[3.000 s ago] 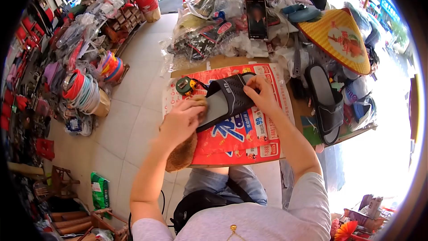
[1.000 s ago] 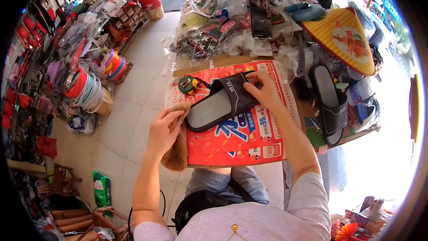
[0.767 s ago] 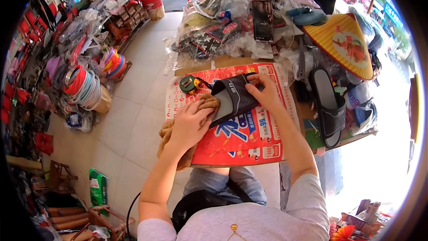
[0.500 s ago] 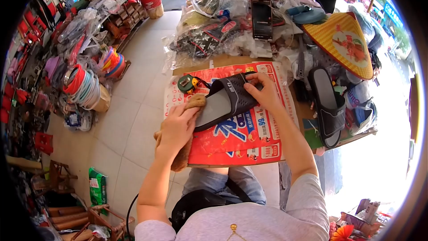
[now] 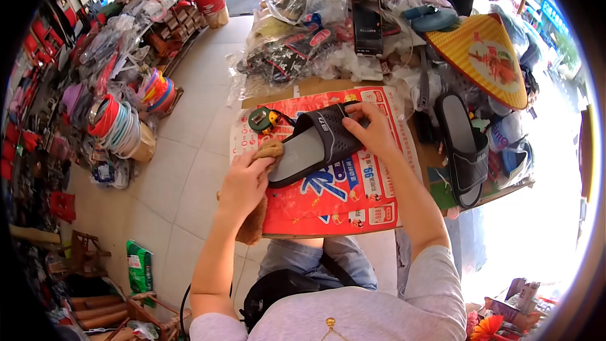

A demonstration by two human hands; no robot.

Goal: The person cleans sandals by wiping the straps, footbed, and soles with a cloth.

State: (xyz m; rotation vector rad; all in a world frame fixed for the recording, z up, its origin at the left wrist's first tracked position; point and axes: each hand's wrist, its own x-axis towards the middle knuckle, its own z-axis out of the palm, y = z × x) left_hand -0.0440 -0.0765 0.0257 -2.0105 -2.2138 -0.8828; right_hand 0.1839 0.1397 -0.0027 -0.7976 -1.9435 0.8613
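Insp. note, work surface. Item: black slide (image 5: 297,158), sole down on red printed sheet (image 5: 309,211), heel end twd wearer's L, strap and toe end twd R.

L hand (image 5: 245,183): fingers closed on a bunched brown cloth (image 5: 254,220); top of cloth at heel edge of slide, apparently touching; rest hangs below hand, over near L corner of sheet. R hand (image 5: 372,127): narrow grip, thumb and fingertips on toe end of slide, past strap; exact finger placement underneath n/v, cannot confirm.

Step in hand, in my judgement: wiping down the slide, L doing the rubbing, R steadying. Cloth is at heel rim; grey footbed mostly exposed betw. cloth and strap. Any further pass calls for R to hold toe end firm, so slide doesn't skid on sheet, and for L to press cloth flat along footbed or rim.

Adj. items: tape measure (image 5: 262,120) just beside slide, far side; 2nd slide (image 5: 469,165) well apart, to R, approx. same pattern; phone (image 5: 367,25) beyond, propped on plastic-wrapped goods (image 5: 287,57).
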